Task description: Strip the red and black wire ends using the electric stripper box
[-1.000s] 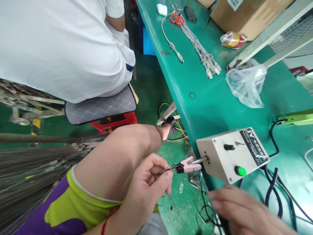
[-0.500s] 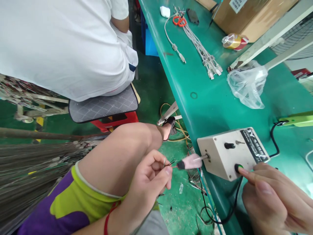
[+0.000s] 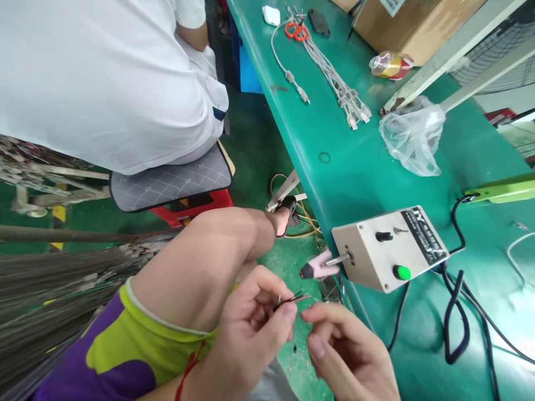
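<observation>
Near the motor box [image 3: 390,250], left hand [image 3: 256,323] pinches thin wires [image 3: 297,298]; right hand [image 3: 353,352] beside them, parted, appears unladen; a slack pinch could let them splay or slip

Left of the green table [image 3: 355,167], a grey-cushioned red stool [image 3: 219,199] is set on the dark green floor [image 3: 248,145].

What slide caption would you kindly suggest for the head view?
Left hand pinching wires, right hand open near their tips, by a pink clip.
</observation>
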The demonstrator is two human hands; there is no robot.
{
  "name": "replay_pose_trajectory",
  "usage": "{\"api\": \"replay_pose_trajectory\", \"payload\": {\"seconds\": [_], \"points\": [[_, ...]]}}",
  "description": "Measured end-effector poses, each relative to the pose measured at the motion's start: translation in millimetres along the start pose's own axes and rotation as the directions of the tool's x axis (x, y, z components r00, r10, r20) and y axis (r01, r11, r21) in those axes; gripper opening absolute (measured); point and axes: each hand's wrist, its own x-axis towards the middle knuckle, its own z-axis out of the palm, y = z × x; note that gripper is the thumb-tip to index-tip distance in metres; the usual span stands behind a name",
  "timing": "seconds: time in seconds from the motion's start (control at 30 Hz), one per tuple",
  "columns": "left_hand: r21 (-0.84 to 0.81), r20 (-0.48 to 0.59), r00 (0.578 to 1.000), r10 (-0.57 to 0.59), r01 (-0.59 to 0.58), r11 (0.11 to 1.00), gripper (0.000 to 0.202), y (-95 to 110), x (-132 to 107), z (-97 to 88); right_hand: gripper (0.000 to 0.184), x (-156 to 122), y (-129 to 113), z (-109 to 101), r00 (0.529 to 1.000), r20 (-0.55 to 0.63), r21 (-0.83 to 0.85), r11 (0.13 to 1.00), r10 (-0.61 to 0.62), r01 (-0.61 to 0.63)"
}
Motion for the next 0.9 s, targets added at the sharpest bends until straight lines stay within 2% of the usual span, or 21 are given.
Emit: {"api": "replay_pose_trajectory", "payload": {"seconds": [0.1,0.23,0.47,0.67,0.8,0.9], "points": [[-0.002,0.038,0.999,0.027,-0.027,1.0,0.03,0,-4,3.4,0.02,13,5,11,0.999,0.035,0.078,0.996,-0.039,0.036],[-0.031,0.077,0.994,0.078,-0.076,0.997,0.023,-9,-7,3.8,0.014,21,3,4,0.996,0.083,0.141,0.989,0.035,-0.046],[0.016,0.104,0.991,0.081,-0.083,0.996,0.022,-17,-11,2.7,0.012,23,-6,3,0.982,0.168,0.22,0.968,0.085,-0.122],[0.153,0.095,0.966,0.241,-0.253,0.955,0.011,-21,-12,1.3,0.015,25,-1,-2,0.982,0.141,0.25,0.955,0.125,-0.158],[0.124,0.194,0.952,0.234,-0.261,0.957,0.004,-21,-13,-1.6,0.017,26,2,-4,0.979,0.167,0.305,0.938,0.117,-0.164],[0.06,0.284,0.939,0.196,-0.221,0.973,0.012,-16,-12,-3.0,0.021,28,3,-5,0.974,0.189,0.319,0.93,0.123,-0.18]]}}
